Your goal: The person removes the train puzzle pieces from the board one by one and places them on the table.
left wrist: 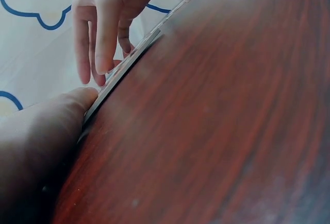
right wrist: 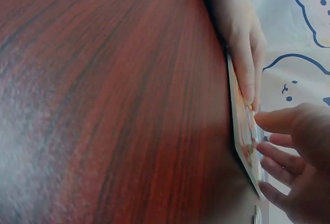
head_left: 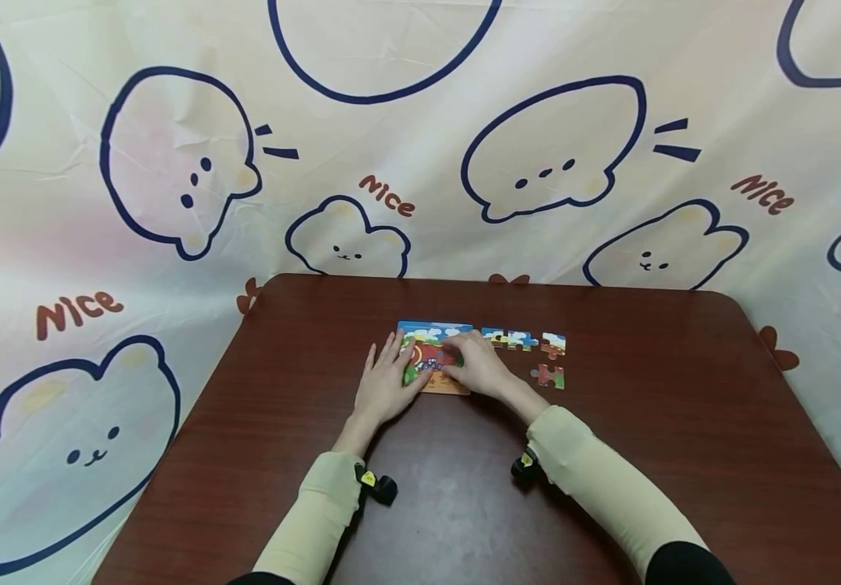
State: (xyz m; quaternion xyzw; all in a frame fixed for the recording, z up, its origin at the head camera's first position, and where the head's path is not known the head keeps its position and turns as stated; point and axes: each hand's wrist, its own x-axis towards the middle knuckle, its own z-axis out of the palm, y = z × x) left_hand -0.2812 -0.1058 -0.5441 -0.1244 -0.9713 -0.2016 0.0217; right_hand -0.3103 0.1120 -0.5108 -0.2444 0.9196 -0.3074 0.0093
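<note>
One puzzle (head_left: 432, 355) lies near the far edge of the table, flat on the wood, left of the loose pieces. Its picture runs from blue sky and white clouds down through red and green to a tan strip along the near edge. The left hand (head_left: 383, 386) rests on its left side, palm down, fingers straight and spread, the thumb reaching over the near part. The right hand (head_left: 482, 366) bends over the right side — thumb and fingers apart, tips down on the puzzle; the right wrist view shows that thumb near the left hand's fingertips.

Right of the right hand lie four loose pieces. Two sky pieces, a nearer one (head_left: 493, 335) and a farther one (head_left: 521, 340), sit side by side; a third (head_left: 553, 345) stands a little apart to their right, and a red and green one (head_left: 549, 376) lies below it, toward the person.

Each pale sleeve carries a small black camera at the wrist, left (head_left: 379, 487) and right (head_left: 525, 467). The table (head_left: 683, 406) is dark reddish brown with rounded far corners. Behind it hangs a pale cloth (head_left: 435, 162) — blue-outlined animal heads, the word "Nice" in brown.
</note>
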